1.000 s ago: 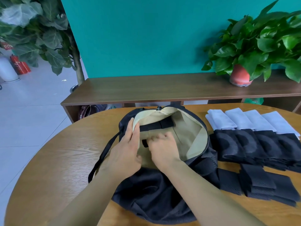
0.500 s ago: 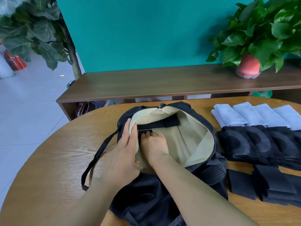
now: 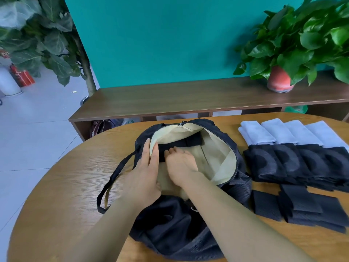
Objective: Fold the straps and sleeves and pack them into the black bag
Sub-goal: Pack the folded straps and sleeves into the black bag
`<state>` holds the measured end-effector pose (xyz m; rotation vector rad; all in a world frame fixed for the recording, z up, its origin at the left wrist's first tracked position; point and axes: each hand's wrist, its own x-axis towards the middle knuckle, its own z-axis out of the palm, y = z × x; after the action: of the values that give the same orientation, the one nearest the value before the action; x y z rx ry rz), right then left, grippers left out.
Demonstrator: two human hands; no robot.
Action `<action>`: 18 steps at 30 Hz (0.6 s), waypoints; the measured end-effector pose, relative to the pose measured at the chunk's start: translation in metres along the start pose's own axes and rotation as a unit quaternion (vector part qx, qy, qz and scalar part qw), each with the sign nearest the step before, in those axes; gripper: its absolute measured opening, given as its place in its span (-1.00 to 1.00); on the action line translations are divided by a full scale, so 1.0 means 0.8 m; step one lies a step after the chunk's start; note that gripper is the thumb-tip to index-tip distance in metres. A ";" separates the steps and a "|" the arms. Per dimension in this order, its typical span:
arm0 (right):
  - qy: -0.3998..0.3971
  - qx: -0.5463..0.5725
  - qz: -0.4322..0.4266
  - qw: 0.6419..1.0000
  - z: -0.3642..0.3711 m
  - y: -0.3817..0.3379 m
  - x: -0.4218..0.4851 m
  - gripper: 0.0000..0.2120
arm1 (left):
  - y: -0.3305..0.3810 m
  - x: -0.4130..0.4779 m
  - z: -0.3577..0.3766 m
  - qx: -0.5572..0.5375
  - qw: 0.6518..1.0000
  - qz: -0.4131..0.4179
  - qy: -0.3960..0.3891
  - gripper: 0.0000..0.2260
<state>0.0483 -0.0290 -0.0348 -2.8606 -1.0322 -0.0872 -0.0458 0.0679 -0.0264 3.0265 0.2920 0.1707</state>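
Observation:
The black bag (image 3: 170, 225) lies open on the round wooden table (image 3: 62, 186), showing its beige lining (image 3: 222, 159). My left hand (image 3: 145, 174) grips the bag's left rim and holds it open. My right hand (image 3: 181, 163) reaches inside, fingers pressing a folded black strap (image 3: 181, 143) against the left inner wall. To the right of the bag lie a row of folded white sleeves (image 3: 290, 133), a row of folded black sleeves (image 3: 294, 163) and a few folded black pieces (image 3: 306, 207).
The bag's shoulder strap (image 3: 113, 178) loops out over the table to the left. Behind the table stands a low brown bench (image 3: 188, 99) with a potted plant (image 3: 279, 80) at its right end. A large leafy plant (image 3: 47, 44) stands at the left.
My right hand has pushed further up and left inside the bag, onto the black strap. My left hand stays on the rim. The view has shifted slightly.

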 end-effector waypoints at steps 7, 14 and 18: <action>0.339 0.103 0.010 0.935 -0.018 0.055 -0.157 -0.77 | 0.011 -0.002 -0.005 0.000 1.000 -0.015 -0.015 -0.06; 0.239 -0.054 0.133 0.961 0.024 0.150 -0.276 -0.66 | 0.020 0.001 -0.003 0.003 0.999 -0.036 -0.030 -0.04; 0.127 -0.122 0.172 0.969 0.029 0.163 -0.280 -0.53 | 0.028 0.001 -0.004 0.021 0.998 -0.041 -0.043 -0.05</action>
<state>-0.0403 -0.2685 -0.0872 -3.0860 -0.5010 -0.5702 -0.0415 0.0461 -0.0212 3.0459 0.4155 0.0288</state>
